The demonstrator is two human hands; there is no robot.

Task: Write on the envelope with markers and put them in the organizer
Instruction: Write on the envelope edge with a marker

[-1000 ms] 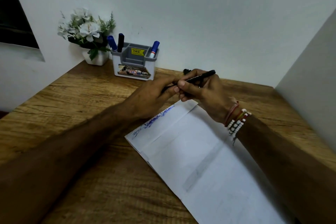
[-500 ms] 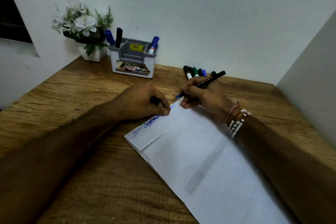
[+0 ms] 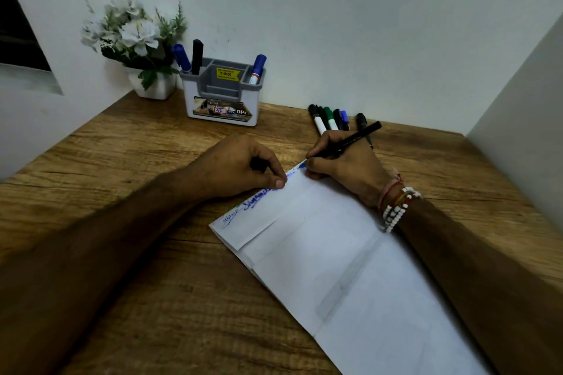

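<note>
Against the wall, our organizer (image 3: 223, 94) holds three markers (image 3: 196, 55); right hand (image 3: 344, 166) grips a pen (image 3: 350, 141) on the envelope (image 3: 335, 259), left hand (image 3: 240, 167) fisted.

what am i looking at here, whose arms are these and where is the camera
There is no machine here. A person wears one camera on the head, so it looks down past their own two arms at a wooden desk.

The right hand holds a black marker with its tip at the top edge of a white envelope, which already carries blue writing. The left hand rests on the envelope's edge, its fingers curled around something small and dark that I cannot make out.

At the back stand a grey organizer with three markers in it, a pot of white flowers, and a row of loose markers lying on the desk.
</note>
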